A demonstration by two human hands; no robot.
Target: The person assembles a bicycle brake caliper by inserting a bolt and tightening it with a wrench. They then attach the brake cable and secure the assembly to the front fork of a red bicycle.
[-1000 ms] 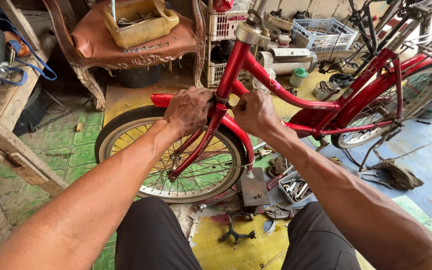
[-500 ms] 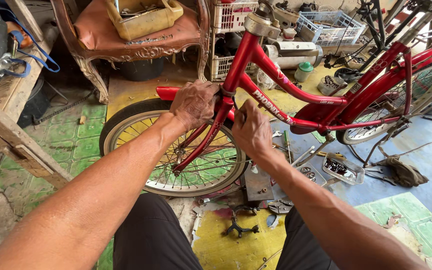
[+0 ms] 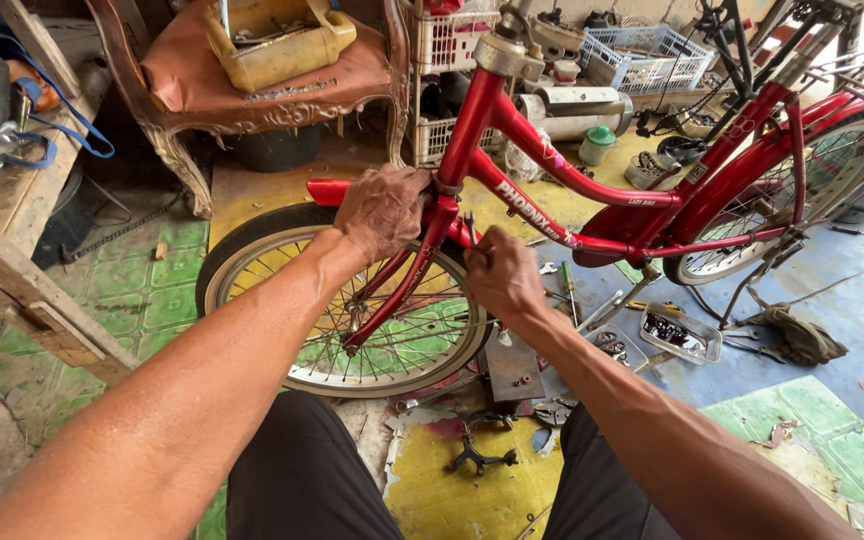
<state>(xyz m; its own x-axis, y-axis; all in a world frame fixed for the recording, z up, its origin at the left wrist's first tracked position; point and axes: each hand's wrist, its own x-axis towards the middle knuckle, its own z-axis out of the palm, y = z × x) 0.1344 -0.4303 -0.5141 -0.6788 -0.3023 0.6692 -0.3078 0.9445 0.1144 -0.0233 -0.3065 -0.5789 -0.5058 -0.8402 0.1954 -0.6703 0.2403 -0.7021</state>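
Two dark knees are at the bottom, and a small black metal part [image 3: 480, 455] lies on the yellow floor [image 3: 472, 500] between them. Past the knees stands a red bike [image 3: 592, 215] with its front wheel [image 3: 352, 300] just ahead of the person.

The right hand [image 3: 502, 272] is closed around a thin metal tool [image 3: 470, 225] that pokes up from the fist, right next to the red fork [image 3: 402, 290]. The left hand [image 3: 382, 208] is curled over the top of the fork and the red fender [image 3: 327, 190], pressing down on them. The two hands sit on either side of the fork (very close together, with the red tube between them).

To the right, a clear little tray [image 3: 680, 335] of small parts lies on the floor near a dirty rag [image 3: 797, 335].

Farther back are an old chair [image 3: 252, 90] holding a yellow tub [image 3: 277, 40], and a white basket [image 3: 652, 50].
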